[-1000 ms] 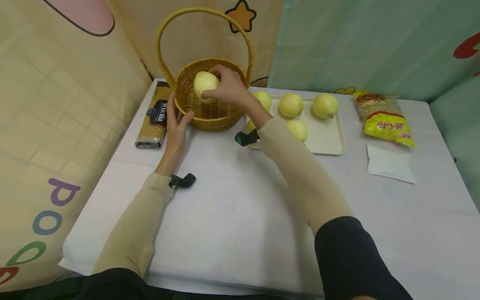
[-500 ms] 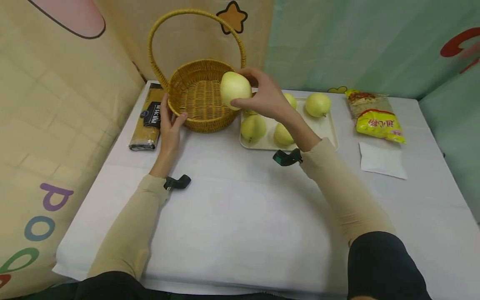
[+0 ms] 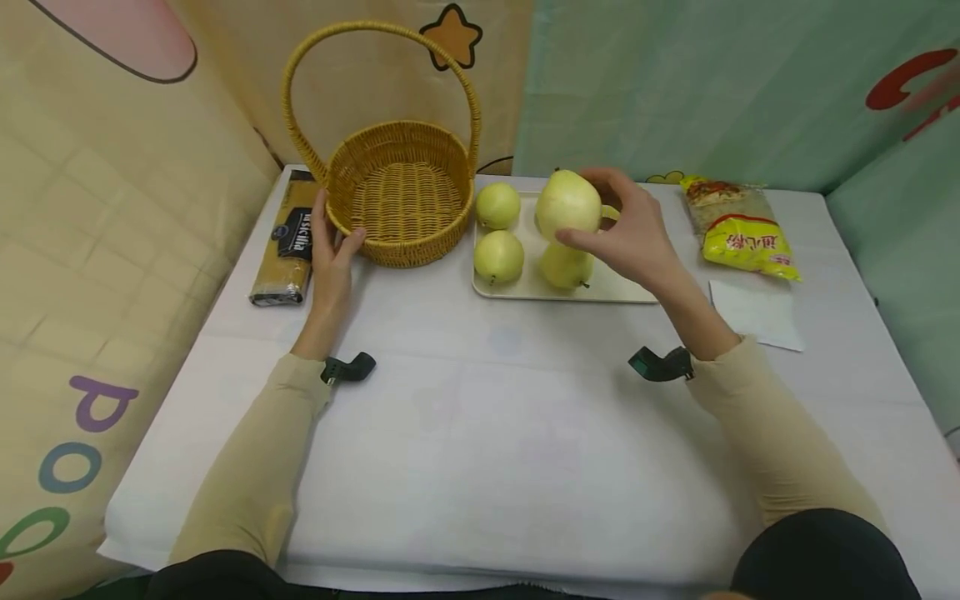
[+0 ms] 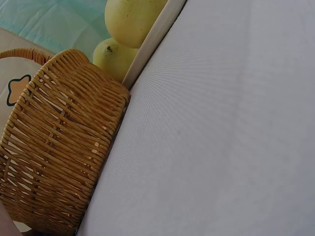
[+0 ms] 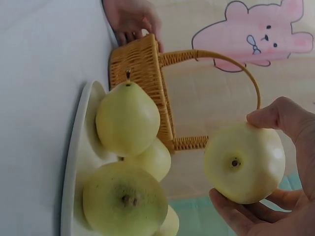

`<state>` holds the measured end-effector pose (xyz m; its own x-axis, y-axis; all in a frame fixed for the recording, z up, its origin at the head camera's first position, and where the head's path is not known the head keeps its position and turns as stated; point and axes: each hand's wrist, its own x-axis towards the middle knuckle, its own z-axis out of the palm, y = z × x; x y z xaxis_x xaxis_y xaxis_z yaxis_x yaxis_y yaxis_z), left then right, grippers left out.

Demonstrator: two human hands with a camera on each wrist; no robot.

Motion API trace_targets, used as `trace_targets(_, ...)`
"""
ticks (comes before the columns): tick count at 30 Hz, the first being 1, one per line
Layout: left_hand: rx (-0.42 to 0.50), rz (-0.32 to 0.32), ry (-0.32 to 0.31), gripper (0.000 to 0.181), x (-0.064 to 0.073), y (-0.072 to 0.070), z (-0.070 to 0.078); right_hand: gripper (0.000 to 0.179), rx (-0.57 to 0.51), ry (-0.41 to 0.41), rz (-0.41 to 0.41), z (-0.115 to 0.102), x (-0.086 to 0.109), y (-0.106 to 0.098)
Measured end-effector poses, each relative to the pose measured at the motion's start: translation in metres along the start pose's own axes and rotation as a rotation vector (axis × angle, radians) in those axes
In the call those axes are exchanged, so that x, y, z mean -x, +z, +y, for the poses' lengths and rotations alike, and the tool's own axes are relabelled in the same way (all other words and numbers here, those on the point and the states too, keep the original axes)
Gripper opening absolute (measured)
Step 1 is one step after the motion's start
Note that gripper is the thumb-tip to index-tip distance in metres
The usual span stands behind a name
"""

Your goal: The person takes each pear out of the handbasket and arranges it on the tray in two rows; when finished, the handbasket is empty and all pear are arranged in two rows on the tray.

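My right hand (image 3: 637, 237) holds a pale yellow-green pear (image 3: 567, 202) above the tray (image 3: 618, 289), thumb on one side and fingers on the other. In the right wrist view the held pear (image 5: 246, 172) shows its round end, apart from the pears on the tray. My left hand (image 3: 331, 271) grips the near left rim of a wicker basket (image 3: 408, 254), thumb over the rim. Nothing lies inside the basket. On the cream tray sit a back left pear (image 3: 498, 206), a front left pear (image 3: 498, 257) and a front middle pear (image 3: 567, 267); another is mostly hidden behind my right hand.
A pasta packet (image 3: 285, 242) lies left of the basket. To the right of the tray are a yellow and clear food bag (image 3: 741, 229) and a white packet (image 3: 757, 312). Curtains (image 3: 660, 92) hang behind the white table (image 3: 465, 433), and the basket's tall handle (image 3: 375, 27) arches up.
My right hand has carried the pear out of the basket and rightward over the tray. My left hand keeps its grip on the basket rim. The head view has shifted slightly.
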<state>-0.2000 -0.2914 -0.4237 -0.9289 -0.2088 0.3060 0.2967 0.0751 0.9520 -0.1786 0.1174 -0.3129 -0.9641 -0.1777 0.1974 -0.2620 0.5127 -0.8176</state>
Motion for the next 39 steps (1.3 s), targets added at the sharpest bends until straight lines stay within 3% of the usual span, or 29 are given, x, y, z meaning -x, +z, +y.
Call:
trace_targets(10, 0.013, 0.002, -0.007, 0.081, 0.001, 0.001, 0.001, 0.075, 0.023, 0.157, 0.082, 0.043, 0.035, -0.032)
trace_targets(16, 0.016, -0.003, -0.010, 0.081, 0.000, 0.001, 0.001, 0.081, 0.046, 0.228, 0.062, 0.070, 0.051, -0.031)
trace_targets(23, 0.029, -0.002, -0.010, 0.082, -0.001, 0.000, 0.000, 0.081, 0.084, 0.212, 0.052, 0.103, 0.055, -0.021)
trace_targets(32, 0.063, -0.008, -0.006, 0.083, -0.002, 0.001, 0.001, 0.085, 0.129, 0.312, 0.020, 0.109, 0.051, -0.026)
trace_targets(39, 0.073, -0.008, -0.009, 0.083, -0.001, 0.001, -0.002, 0.090, 0.148, 0.318, 0.054, 0.111, 0.051, -0.026)
